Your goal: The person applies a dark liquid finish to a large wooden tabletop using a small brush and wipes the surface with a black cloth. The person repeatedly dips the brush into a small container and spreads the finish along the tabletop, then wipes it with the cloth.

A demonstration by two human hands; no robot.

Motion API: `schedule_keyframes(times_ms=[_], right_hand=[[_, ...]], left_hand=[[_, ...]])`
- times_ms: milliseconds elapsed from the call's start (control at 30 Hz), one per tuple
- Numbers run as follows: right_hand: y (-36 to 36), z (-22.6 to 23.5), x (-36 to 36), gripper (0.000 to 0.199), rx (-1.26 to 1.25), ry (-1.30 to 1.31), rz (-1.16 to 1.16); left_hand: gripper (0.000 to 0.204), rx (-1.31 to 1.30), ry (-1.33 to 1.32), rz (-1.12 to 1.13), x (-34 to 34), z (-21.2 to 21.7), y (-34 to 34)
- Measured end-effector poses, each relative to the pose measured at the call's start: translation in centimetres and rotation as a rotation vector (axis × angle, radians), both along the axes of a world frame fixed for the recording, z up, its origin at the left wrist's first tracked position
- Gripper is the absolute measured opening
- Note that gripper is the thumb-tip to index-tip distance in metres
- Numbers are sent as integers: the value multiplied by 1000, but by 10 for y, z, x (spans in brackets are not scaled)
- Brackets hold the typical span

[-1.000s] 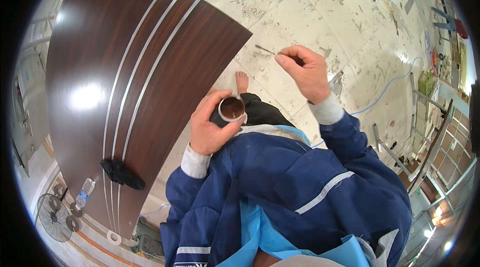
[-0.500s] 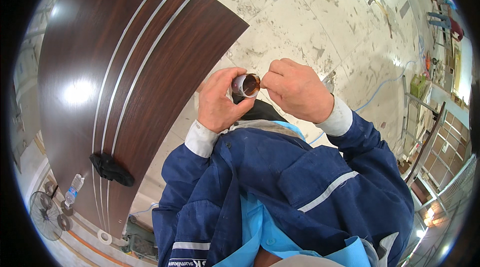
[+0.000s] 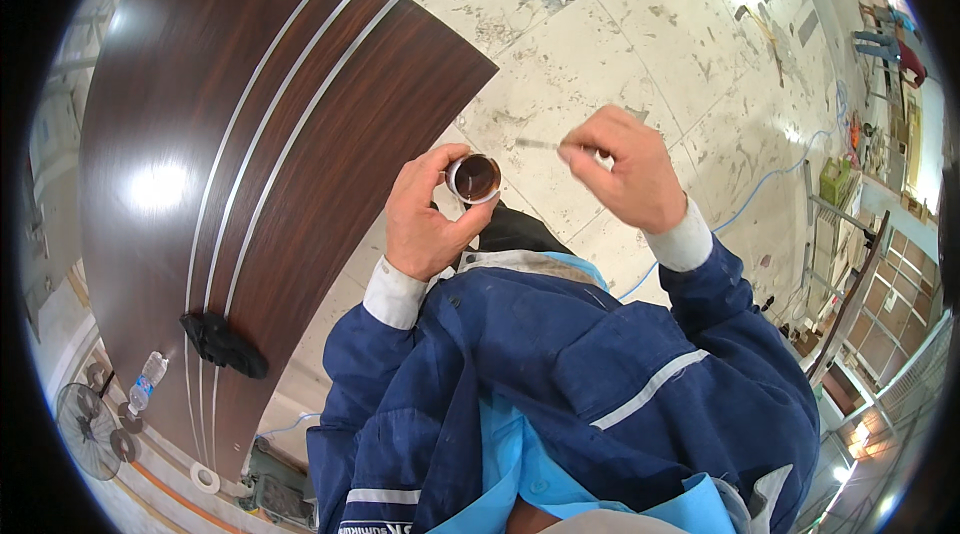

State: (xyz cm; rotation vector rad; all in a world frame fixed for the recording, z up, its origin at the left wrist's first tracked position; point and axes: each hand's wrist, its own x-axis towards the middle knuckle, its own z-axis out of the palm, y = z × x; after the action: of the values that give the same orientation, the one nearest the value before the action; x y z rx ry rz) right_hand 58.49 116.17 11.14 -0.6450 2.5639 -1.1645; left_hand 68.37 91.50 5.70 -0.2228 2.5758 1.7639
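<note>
The left hand (image 3: 425,219) grips a small open cup (image 3: 473,178) of brown liquid. Just right of it, the right hand (image 3: 622,171) pinches a thin stick (image 3: 538,144), lifted out. Beyond lies the dark door panel (image 3: 250,164), apparently untouched yet.

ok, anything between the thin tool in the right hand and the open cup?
Nothing visible. The thin tool in the right hand points at the small cup held by the left hand, open air between.
</note>
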Motion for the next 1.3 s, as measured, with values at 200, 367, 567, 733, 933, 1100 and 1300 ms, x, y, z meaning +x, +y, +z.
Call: schedule_keyframes(times_ms=[200, 367, 567, 733, 933, 1100, 1300], right_hand=[[-15, -60, -15, 8, -161, -5, -399], [-24, -84, -21, 8, -186, -11, -435], [-29, -86, -24, 8, -177, -47, -423], [-33, -91, -27, 8, -147, -24, -402], [-33, -93, -26, 8, -122, -16, -390], [-32, -91, -25, 8, -150, -28, -412], [-36, -93, -26, 8, -136, -23, -405]], left_hand=[[53, 27, 26, -73, 8, 4, -3], [55, 11, -36, -87, 18, 3, -2], [57, 14, -54, -84, 22, 1, 0], [59, 16, -48, -88, 21, 1, 1], [59, 12, -42, -85, 22, 0, 1], [58, 4, -61, -88, 23, 1, -1], [59, 16, -57, -87, 24, -1, 0]])
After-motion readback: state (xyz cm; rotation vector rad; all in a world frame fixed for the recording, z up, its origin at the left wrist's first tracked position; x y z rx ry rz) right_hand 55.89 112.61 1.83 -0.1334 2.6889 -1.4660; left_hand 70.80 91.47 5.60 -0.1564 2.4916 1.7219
